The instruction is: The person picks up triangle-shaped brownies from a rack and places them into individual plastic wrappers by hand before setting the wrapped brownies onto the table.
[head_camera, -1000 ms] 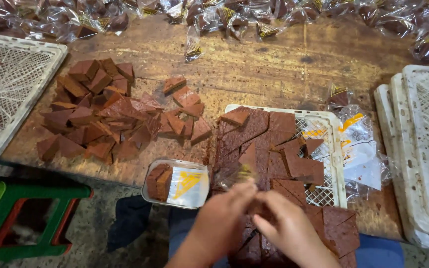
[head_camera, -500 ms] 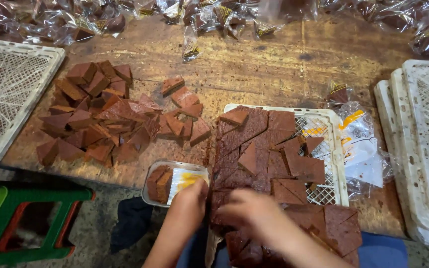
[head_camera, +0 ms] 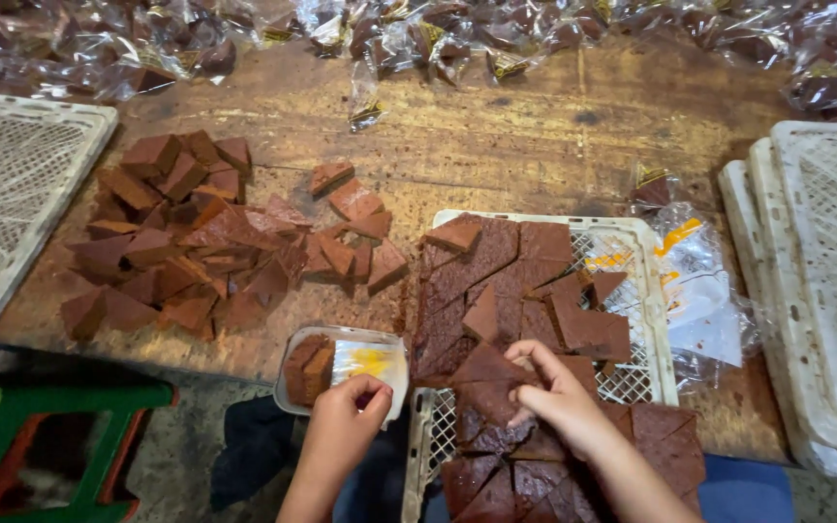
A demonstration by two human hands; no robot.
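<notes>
While my left hand [head_camera: 341, 418] closes its fingers over the near edge of the small clear plastic tray [head_camera: 343, 370], it steadies that tray at the counter's [head_camera: 496, 145] front lip, where it sits half over the edge and would tip without a grip. Two brown cake pieces [head_camera: 306, 368] already stand on edge at the tray's nine o'clock end, packed side by side so that more can fit beside them; the rest of the tray shows only its yellow-printed liner. My right hand [head_camera: 559, 399] is curled, fingertips pinching the edge of a triangular brown cake piece [head_camera: 492, 373] that lies on the white mesh rack [head_camera: 653, 320], just at three o'clock of the tray, so the reach between them is short. The rack is covered with flat cut slabs and triangles lying close together, some overlapping. At ten o'clock on the counter sits a loose heap of cut cake pieces [head_camera: 186, 242], apart from the rack. Empty wrappers [head_camera: 699, 281] lie at the rack's three o'clock side, within reach of my right hand. Wrapped pieces in clear bags [head_camera: 438, 34] line the far edge at twelve o'clock, well clear of the unwrapped cake. Stacked white racks [head_camera: 816, 271] stand at the far right, and another one [head_camera: 12, 194] at the left.
</notes>
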